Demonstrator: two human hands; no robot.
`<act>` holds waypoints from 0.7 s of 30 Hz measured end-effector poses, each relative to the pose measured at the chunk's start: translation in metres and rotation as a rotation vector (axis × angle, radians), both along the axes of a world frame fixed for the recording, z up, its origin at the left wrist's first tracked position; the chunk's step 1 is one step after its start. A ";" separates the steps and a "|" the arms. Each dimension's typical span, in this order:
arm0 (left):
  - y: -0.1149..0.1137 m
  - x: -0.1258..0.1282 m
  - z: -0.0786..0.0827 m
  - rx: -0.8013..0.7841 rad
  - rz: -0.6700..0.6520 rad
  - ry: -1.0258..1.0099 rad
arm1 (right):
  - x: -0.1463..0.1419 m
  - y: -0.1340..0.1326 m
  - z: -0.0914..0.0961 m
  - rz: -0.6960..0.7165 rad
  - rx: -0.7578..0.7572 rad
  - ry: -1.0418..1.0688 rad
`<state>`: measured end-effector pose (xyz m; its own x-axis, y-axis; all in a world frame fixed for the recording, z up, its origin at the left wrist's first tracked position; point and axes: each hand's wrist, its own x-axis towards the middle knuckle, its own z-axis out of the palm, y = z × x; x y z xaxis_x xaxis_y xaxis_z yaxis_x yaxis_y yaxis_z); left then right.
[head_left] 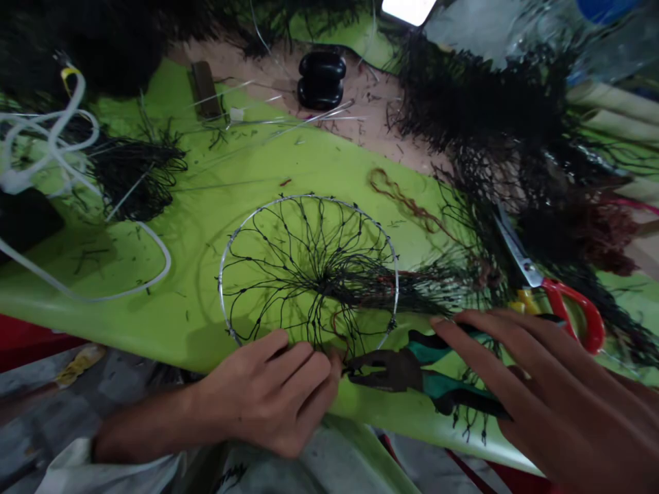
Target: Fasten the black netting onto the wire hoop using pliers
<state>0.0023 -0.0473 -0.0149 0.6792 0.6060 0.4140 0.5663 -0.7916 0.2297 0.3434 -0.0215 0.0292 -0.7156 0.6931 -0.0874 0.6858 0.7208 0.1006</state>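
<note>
A round metal wire ring (397,274) lies on the green table, with black knotted netting (322,281) tied around it and gathered in the middle. The net's bunched tail trails off to the right. At the ring's near edge my left hand (288,391) is closed, its fingertips pinching the rim, and the exact grip is hidden beneath the fingers. My right hand (556,391) holds pliers (396,370) by their green and black handles, fingers stretched along them. The plier jaws are parted, with their tips close to my left fingertips and a dark strand.
Scissors (530,271) with red handles lie right of the ring, beside a heap of black netting (478,103). Further back are a black case (322,79), thin metal rods (309,120) and reddish twine (406,199). A white cable (165,257) loops at left.
</note>
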 end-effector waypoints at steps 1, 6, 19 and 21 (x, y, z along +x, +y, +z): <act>0.000 0.000 0.000 -0.014 -0.004 0.001 | 0.000 0.002 -0.001 0.034 0.000 -0.027; 0.001 0.001 -0.001 -0.037 0.001 -0.028 | -0.003 0.012 0.002 0.109 -0.003 -0.068; 0.008 -0.003 -0.001 -0.166 -0.014 -0.108 | -0.014 0.006 0.000 0.190 0.137 -0.170; 0.009 -0.003 -0.001 -0.188 -0.025 -0.132 | -0.008 0.001 0.000 0.187 0.130 -0.190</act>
<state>-0.0007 -0.0382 -0.0160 0.6423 0.6647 0.3815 0.5024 -0.7411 0.4454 0.3351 -0.0209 0.0293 -0.8112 0.5650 -0.1509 0.5025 0.8055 0.3141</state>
